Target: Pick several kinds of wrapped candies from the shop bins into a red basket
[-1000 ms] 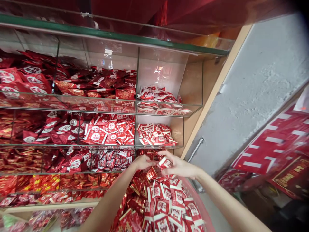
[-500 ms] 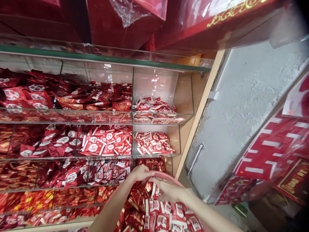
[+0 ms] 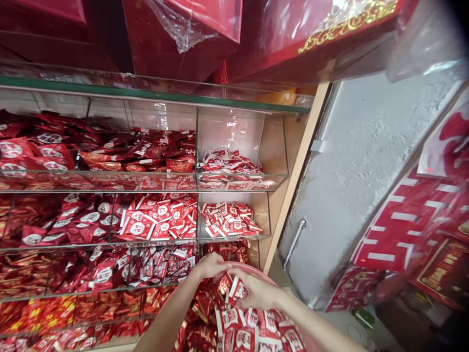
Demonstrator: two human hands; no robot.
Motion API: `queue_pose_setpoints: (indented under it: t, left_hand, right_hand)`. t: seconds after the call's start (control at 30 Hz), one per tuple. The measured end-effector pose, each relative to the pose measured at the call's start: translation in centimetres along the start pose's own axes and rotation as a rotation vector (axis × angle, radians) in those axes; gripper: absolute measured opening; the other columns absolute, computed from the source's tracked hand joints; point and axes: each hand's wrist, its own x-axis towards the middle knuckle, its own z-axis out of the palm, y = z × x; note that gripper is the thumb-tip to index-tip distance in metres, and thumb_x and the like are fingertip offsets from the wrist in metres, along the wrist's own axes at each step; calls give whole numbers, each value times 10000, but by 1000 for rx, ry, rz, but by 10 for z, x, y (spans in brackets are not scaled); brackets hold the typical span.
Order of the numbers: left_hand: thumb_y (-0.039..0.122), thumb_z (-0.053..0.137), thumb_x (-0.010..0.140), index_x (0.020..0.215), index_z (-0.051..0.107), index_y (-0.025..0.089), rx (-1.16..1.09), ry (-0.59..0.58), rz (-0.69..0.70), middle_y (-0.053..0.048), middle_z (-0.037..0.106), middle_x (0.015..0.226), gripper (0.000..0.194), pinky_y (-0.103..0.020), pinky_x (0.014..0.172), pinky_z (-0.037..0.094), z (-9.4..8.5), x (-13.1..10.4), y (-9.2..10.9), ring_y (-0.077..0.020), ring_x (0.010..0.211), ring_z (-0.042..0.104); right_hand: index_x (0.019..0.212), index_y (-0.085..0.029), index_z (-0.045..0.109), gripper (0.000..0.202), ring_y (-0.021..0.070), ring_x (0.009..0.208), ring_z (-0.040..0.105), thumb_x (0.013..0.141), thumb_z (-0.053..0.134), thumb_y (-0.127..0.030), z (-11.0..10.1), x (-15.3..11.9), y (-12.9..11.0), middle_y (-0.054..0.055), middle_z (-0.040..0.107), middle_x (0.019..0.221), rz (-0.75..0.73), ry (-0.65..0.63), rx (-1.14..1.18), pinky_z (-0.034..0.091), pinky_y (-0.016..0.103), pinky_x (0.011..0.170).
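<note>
A pink basin (image 3: 256,272) full of wrapped packets is at the bottom centre. Its left part holds dark red and gold packets (image 3: 202,337), its right part red and white ones (image 3: 240,337). My left hand (image 3: 212,266) is at the basin's far rim, fingers bent over the edge; what they grip, if anything, is hidden. Over the packets, my right hand (image 3: 254,289) has its fingers closed on a small red and white packet (image 3: 239,288).
Glass shelves (image 3: 154,95) with divided compartments of red packets fill the left and centre. Large red boxes (image 3: 183,44) overhang the top. A wooden side panel (image 3: 296,181) borders a grey wall (image 3: 340,186); red decorations (image 3: 388,225) hang at the right.
The view has shifted slightly, so the shelves sit a little lower and further left. The small packet in my right hand shows more clearly. My left hand has stayed at the rim.
</note>
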Motion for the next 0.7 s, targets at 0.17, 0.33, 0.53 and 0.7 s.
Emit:
queue_pose_setpoints:
  t: [0.17,0.33,0.53,0.7]
  left_hand:
    - [731,465,578,650,614,156,8,17,-12,24,613,546,598,-207,539,372,1,1,-1,-95,499,528]
    - [731,459,582,651,613,155,12,7,-7,22,616,549,599,-203,537,362,-1,-1,2,-93,505,526]
    - [728,461,586,654,618,157,8,3,-10,24,613,545,597,-205,538,361,0,0,0,-91,504,525]
    - [729,473,575,676,627,157,-14,16,-11,21,624,564,601,-209,541,366,2,1,-2,-93,509,530]
  right_hand:
    - [1300,-211,263,745,199,1039,483,618,555,-137,-7,-2,7,64,507,1178,-47,81,-4,368,312,903]
    - [1288,-222,277,687,221,1058,476,648,523,-173,-14,-3,8,86,510,1156,56,108,-116,380,325,873]
    - [1203,-218,327,631,193,993,514,618,558,-161,-8,2,13,64,525,1144,132,98,-151,386,276,816]
    - [1233,-211,336,636,211,1078,472,637,555,-169,-2,3,15,79,499,1207,119,77,-214,352,297,876]
